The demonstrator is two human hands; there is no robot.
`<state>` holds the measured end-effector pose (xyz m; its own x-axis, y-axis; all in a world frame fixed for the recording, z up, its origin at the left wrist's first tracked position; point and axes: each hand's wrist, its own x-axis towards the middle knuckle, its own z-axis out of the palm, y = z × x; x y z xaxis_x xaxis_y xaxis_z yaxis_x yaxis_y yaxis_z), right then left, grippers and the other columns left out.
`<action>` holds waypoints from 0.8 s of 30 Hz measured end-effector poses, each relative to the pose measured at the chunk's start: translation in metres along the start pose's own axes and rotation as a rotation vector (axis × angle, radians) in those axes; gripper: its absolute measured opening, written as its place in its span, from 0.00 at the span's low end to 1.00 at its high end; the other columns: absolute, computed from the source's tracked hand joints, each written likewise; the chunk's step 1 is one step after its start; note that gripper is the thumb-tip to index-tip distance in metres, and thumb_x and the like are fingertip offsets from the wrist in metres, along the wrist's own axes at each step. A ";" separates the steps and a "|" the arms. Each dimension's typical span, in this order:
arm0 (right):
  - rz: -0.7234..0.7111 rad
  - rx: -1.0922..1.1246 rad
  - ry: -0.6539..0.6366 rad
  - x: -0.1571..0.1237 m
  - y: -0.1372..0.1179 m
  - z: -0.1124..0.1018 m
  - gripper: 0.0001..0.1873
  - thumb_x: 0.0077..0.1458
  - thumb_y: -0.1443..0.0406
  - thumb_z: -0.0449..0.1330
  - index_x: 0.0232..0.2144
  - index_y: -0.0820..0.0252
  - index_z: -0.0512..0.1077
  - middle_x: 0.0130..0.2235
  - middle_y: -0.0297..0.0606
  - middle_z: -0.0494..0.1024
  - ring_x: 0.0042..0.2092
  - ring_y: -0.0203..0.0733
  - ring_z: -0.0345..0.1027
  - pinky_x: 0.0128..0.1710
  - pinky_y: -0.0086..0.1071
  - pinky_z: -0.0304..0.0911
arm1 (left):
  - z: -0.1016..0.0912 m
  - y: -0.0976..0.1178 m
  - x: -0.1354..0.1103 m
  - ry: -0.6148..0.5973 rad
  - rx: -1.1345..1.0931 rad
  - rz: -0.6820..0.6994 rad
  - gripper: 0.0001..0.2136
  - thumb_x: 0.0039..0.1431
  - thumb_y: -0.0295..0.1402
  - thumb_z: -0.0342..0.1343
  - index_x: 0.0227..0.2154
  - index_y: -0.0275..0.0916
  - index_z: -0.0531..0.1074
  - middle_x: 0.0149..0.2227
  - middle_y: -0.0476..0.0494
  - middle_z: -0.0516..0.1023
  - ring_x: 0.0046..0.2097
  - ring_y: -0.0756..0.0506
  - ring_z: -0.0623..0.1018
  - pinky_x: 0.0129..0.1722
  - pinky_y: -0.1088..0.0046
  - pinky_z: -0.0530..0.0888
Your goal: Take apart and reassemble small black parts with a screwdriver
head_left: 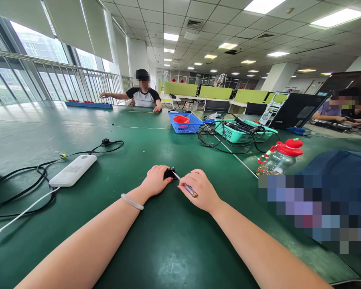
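Observation:
My left hand [157, 180], a pale bangle at its wrist, is closed around a small black part [168, 173] resting on the green tabletop. Most of that part is hidden by my fingers, so its exact kind cannot be made out. A screwdriver [190, 189] with a see-through purplish handle is pinched in my right hand [200, 188]. Its thin metal shaft points left and away from me, and the tip meets or nearly meets the black part.
Left lie a white power bank [73, 170], black cables [42, 172] and a small black piece [106, 142]. Ahead stand a blue basket [185, 127] and a cable-filled green basket [236, 135]. A red-lidded bottle [281, 156] is right. A person [142, 94] sits across the table [132, 249].

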<state>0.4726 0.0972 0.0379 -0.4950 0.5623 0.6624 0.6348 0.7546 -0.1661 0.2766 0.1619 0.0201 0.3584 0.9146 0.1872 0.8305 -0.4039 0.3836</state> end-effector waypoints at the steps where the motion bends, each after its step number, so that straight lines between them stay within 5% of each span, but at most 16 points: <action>1: 0.015 0.016 0.006 0.000 0.000 0.000 0.05 0.60 0.67 0.56 0.31 0.56 0.67 0.31 0.33 0.76 0.33 0.39 0.66 0.47 0.38 0.57 | -0.001 0.001 0.000 -0.006 -0.001 -0.004 0.18 0.58 0.40 0.53 0.50 0.40 0.68 0.53 0.38 0.74 0.58 0.37 0.67 0.59 0.56 0.64; 11: 0.336 0.124 0.062 -0.001 0.010 0.002 0.05 0.58 0.63 0.58 0.29 0.55 0.70 0.31 0.33 0.76 0.33 0.40 0.68 0.39 0.34 0.61 | -0.002 0.000 -0.001 -0.011 -0.034 0.060 0.17 0.58 0.40 0.52 0.49 0.43 0.71 0.50 0.41 0.76 0.56 0.37 0.69 0.58 0.55 0.66; 17: 0.598 0.406 0.124 0.000 0.012 0.002 0.11 0.57 0.55 0.57 0.29 0.56 0.71 0.29 0.34 0.74 0.29 0.38 0.65 0.29 0.29 0.59 | -0.005 0.002 -0.002 -0.015 -0.057 0.070 0.20 0.55 0.37 0.55 0.51 0.45 0.70 0.51 0.43 0.77 0.56 0.36 0.69 0.59 0.54 0.65; 24: 0.686 0.518 0.165 0.000 0.011 0.001 0.17 0.56 0.50 0.56 0.27 0.57 0.68 0.25 0.33 0.69 0.26 0.37 0.61 0.26 0.29 0.57 | -0.006 0.003 -0.003 -0.028 -0.123 0.111 0.18 0.55 0.36 0.56 0.49 0.44 0.71 0.50 0.43 0.77 0.55 0.38 0.71 0.58 0.56 0.67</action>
<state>0.4786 0.1057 0.0356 0.0148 0.9229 0.3848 0.3916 0.3488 -0.8515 0.2757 0.1582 0.0265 0.4577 0.8639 0.2100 0.7275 -0.4997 0.4700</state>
